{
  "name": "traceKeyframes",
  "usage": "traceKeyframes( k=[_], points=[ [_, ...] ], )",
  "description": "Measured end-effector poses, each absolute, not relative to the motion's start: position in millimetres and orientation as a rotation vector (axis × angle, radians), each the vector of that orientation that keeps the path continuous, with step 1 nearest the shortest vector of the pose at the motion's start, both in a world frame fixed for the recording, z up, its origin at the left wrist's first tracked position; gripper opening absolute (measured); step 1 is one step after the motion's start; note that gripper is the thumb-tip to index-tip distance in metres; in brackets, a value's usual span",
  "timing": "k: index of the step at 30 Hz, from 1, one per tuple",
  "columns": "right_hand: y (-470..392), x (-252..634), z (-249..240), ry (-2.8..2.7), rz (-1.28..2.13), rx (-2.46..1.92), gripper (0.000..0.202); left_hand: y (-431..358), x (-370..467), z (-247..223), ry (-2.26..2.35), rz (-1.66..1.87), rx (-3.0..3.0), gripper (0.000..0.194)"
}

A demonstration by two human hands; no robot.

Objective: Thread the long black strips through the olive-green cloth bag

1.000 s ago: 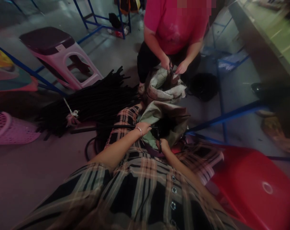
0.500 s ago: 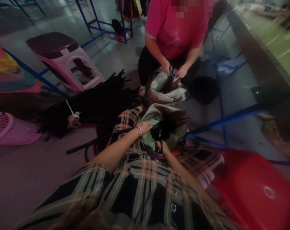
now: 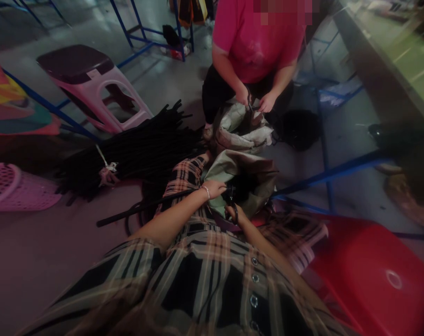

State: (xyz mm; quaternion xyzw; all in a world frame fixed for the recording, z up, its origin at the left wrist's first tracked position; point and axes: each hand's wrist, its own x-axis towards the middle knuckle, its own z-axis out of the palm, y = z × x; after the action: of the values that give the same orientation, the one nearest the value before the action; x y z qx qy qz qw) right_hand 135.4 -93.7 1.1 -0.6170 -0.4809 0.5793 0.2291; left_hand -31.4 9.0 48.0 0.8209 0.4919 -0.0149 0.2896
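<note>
My left hand is closed around a long black rod, which runs back past my forearm toward the lower left. Its far end reaches over the mouth of a grey-green sack between my legs. In my right hand is a pair of dark-handled scissors, the blades pointing up near the rod's end. Dark material fills the sack; its pieces cannot be made out. On the floor to the left lies a bundle of black rods, tied with a pale string.
Facing me, a person in a pink shirt works with scissors over another sack. A pink stool, a pink basket, blue metal frames and a red plastic stool stand around.
My left hand has shifted slightly right with the rod. My right hand and the scissors have moved a little left. The co-worker's hands have barely moved.
</note>
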Motion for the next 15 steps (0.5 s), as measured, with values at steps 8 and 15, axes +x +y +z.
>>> traceKeyframes(
  k=[8,15],
  points=[
    [-94,139,-10,-1.414,1.541,-1.690,0.018,7,-32,52,1.312,-0.061,2.182,0.038],
    [-95,140,-7,-1.425,1.568,-1.724,0.016,7,-32,57,1.339,-0.111,2.182,0.035]
  ],
)
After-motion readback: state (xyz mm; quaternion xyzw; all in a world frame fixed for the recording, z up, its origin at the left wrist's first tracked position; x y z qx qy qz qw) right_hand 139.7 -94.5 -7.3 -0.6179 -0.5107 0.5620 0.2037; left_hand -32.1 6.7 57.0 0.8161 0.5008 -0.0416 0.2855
